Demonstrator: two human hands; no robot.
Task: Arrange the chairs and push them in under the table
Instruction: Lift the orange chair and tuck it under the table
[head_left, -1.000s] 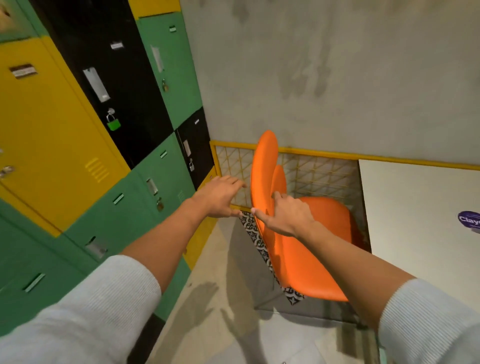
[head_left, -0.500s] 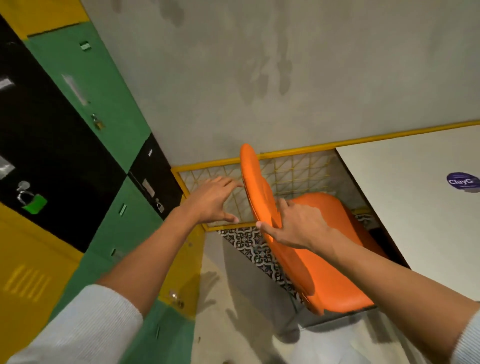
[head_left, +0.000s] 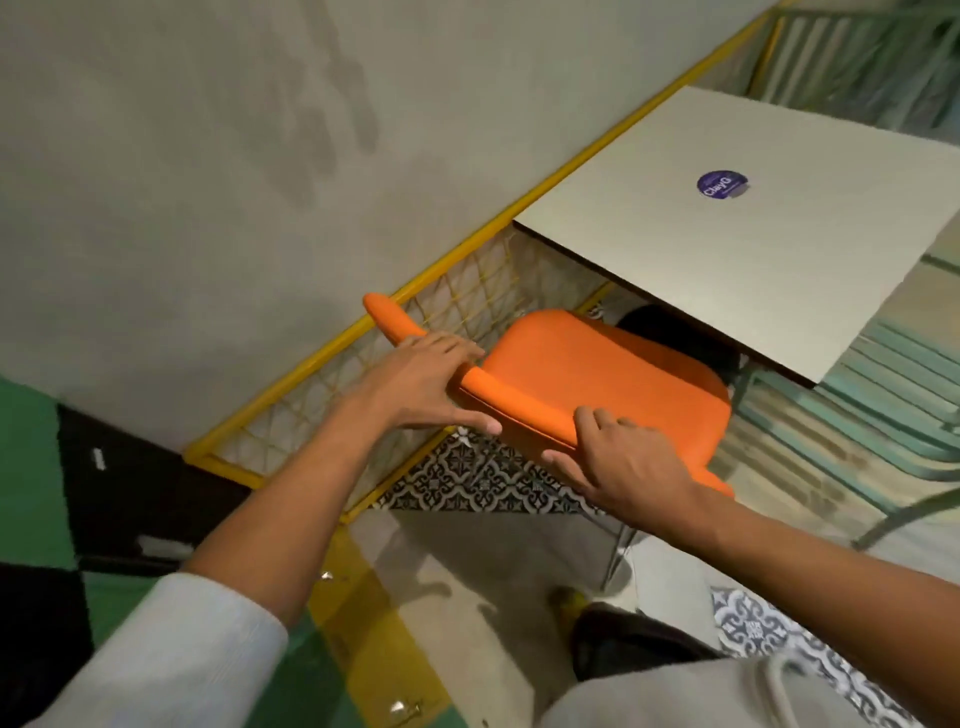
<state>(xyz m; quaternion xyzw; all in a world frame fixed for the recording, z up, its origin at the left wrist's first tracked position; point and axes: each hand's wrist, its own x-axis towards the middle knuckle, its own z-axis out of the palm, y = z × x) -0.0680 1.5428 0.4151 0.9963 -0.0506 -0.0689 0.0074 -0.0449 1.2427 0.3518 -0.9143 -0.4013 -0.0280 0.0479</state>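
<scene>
An orange chair (head_left: 587, 369) stands in front of a white square table (head_left: 727, 260), its seat partly under the table's near edge. Both of my hands grip the top edge of its backrest. My left hand (head_left: 421, 384) wraps the rim toward its left end, thumb underneath. My right hand (head_left: 618, 462) holds the rim further right, fingers over the top and thumb on the back. One thin metal chair leg (head_left: 618, 556) shows below my right wrist. The far part of the seat is hidden under the tabletop.
A grey wall with a low yellow mesh railing (head_left: 322, 395) runs along the left of the chair. Green, black and yellow lockers (head_left: 67, 493) stand at lower left. A teal slatted bench or chair (head_left: 883, 395) sits to the right beside the table. My shoe (head_left: 628, 639) is on the floor below.
My left hand has moved from the air beside the chair onto the backrest rim. The view has swung right and down, and the chair now sits closer to the table.
</scene>
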